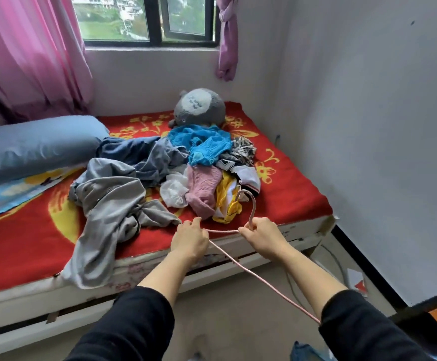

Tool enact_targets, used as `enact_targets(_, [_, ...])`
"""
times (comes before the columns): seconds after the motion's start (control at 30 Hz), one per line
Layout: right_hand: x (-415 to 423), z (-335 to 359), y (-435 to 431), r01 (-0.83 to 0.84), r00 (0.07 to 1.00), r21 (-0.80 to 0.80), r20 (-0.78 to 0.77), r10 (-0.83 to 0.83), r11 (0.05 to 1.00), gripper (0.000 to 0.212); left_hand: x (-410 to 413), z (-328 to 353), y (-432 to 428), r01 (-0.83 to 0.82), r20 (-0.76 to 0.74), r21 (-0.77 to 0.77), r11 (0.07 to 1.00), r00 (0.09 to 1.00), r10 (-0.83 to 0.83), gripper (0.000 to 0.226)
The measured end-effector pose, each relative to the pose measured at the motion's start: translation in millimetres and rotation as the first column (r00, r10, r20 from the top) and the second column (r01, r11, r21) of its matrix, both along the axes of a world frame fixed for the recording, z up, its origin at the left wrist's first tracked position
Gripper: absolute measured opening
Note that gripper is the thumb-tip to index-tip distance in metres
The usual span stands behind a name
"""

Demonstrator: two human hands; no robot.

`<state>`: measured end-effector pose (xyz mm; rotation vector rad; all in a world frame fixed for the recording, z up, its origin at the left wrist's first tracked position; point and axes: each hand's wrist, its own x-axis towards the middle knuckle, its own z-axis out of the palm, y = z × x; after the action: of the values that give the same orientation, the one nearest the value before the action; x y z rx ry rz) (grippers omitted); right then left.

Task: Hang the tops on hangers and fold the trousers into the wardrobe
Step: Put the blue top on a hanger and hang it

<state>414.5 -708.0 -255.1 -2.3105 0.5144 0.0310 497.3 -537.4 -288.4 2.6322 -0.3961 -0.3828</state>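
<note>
A thin pink hanger [251,269] is held over the bed's front edge. My right hand [260,237] pinches it at the base of its hook, which curves up over the clothes. My left hand [190,239] grips the hanger's left end. A heap of clothes lies on the red bed: a grey garment [110,204] draped over the edge, blue denim [134,152], a bright blue top [204,144], a pink piece [203,191], a yellow-and-white piece [226,201] and a patterned one [243,149].
The bed's red flowered blanket [290,188] fills the corner under a window. A grey plush toy [199,106] sits at the back and a blue bolster [32,144] lies at the left. White wall stands close on the right. Pink curtains [30,56] hang at the left.
</note>
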Motion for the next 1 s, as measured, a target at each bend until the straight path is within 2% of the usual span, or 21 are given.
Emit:
enact_targets(0.17, [87.4,-7.2,-47.6,0.050,0.994,0.004,-0.096,-0.049,0.999,0.042,98.5,-13.2,-44.7,0.055,-0.046,0.036,0.998,0.997,-0.054,0.048])
enact_targets(0.3, [137.6,-19.3,-81.5,0.093,0.985,0.046,-0.151,-0.085,0.995,0.041,156.0,-22.5,-79.9,0.059,-0.080,0.025,0.998,0.995,-0.057,0.048])
enact_targets(0.47, [199.2,-34.5,-130.1,0.184,0.973,0.105,-0.159,-0.166,0.977,0.045,217.0,-46.7,-118.4,0.055,-0.132,0.060,0.997,0.990,-0.047,0.038])
enact_targets(0.6, [260.7,-45.0,-179.4,0.197,0.970,0.106,-0.167,-0.178,0.975,0.046,270.1,-68.6,-159.5,0.030,-0.180,0.081,0.996,0.984,-0.015,0.043])
enact_targets(0.77, [354.4,-66.4,-251.0,0.103,0.983,0.136,-0.165,-0.080,0.985,0.045,345.7,-88.4,-224.1,-0.108,-0.205,0.077,0.991,0.971,0.122,0.045])
enact_targets(1.0, [482.8,-98.6,-327.1,-0.064,0.980,0.160,-0.178,0.093,0.985,0.038,434.3,-112.1,-283.4,-0.352,-0.287,0.070,0.933,0.889,0.357,0.050])
